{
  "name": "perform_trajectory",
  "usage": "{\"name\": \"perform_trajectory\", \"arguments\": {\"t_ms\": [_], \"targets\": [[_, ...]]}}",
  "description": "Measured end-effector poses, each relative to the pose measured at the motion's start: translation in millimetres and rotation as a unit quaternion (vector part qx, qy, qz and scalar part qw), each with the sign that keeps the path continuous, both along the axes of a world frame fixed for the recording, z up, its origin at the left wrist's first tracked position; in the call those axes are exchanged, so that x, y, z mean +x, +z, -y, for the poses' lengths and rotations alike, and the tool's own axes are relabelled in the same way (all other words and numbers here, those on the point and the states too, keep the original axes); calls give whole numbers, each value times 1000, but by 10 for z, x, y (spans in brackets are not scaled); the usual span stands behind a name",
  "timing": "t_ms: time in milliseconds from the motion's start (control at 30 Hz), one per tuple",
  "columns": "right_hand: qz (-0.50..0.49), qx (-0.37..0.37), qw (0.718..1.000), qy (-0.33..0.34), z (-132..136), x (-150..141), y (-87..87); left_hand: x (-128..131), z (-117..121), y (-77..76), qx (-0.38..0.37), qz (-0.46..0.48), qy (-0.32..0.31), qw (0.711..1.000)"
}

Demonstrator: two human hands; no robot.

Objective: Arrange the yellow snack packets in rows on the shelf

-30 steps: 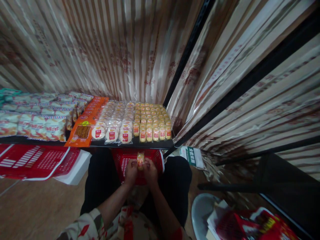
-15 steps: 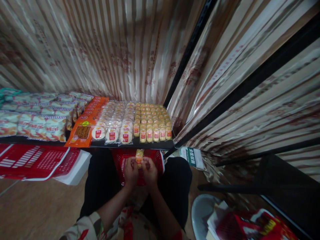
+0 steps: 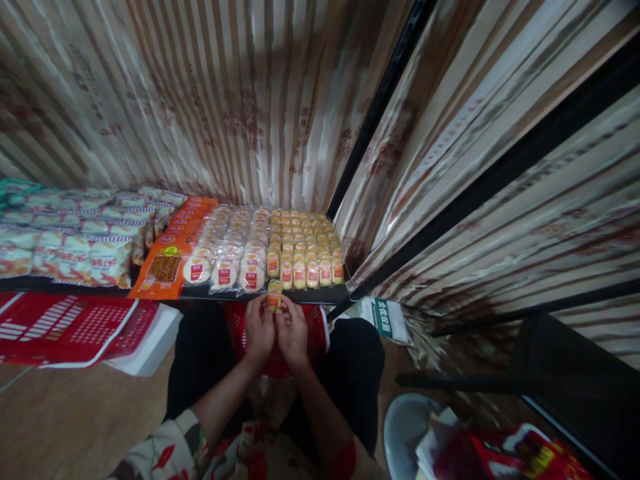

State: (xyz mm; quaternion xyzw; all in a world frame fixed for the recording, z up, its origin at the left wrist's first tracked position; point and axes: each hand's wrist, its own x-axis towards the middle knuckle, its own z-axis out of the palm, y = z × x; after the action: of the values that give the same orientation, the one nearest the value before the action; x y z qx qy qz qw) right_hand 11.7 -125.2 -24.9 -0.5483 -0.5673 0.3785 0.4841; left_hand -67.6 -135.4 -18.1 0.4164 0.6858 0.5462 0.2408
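Between the fingertips of my left hand [image 3: 259, 328] and my right hand [image 3: 293, 329] is a small yellow wrapped snack [image 3: 274, 295] with a red-and-orange label, held upright. Both hands are closed on its sides, at the front edge of the black shelf [image 3: 320, 294]. Just beyond it stand rows of matching yellow packs [image 3: 306, 257], with a gap at the front of the leftmost row. To their left are rows of round white wrapped crackers [image 3: 225, 273]. Below my hands, a red basket [image 3: 316, 333] sits between my knees, its contents mostly hidden.
Left along the shelf lie an orange snack bag [image 3: 161, 272] and several white puffy bags [image 3: 107, 257]. A second red basket [image 3: 90, 327] rests over a white box [image 3: 150, 343]. Black metal posts [image 3: 380, 107] and striped curtain [image 3: 225, 87] stand behind; a grey basin [image 3: 400, 427] is at lower right.
Both hands have moved forward and up with the yellow snack, from over the red basket to the shelf's front edge. The snack's label has turned to face me more squarely.
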Motion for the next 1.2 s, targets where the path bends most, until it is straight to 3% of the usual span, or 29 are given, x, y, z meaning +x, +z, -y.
{"name": "perform_trajectory", "arguments": {"t_ms": [567,967,1200], "targets": [[26,44,999,-21,-338,-181,-39,-96,-368,-23,15,-27,9,999],[47,41,998,-14,-393,-196,-71,-133,-410,-29,-13,-44,-15,999],[29,48,998,-9,-407,-201,-55,-144,-429,-96,25,-58,-24,998]]}}
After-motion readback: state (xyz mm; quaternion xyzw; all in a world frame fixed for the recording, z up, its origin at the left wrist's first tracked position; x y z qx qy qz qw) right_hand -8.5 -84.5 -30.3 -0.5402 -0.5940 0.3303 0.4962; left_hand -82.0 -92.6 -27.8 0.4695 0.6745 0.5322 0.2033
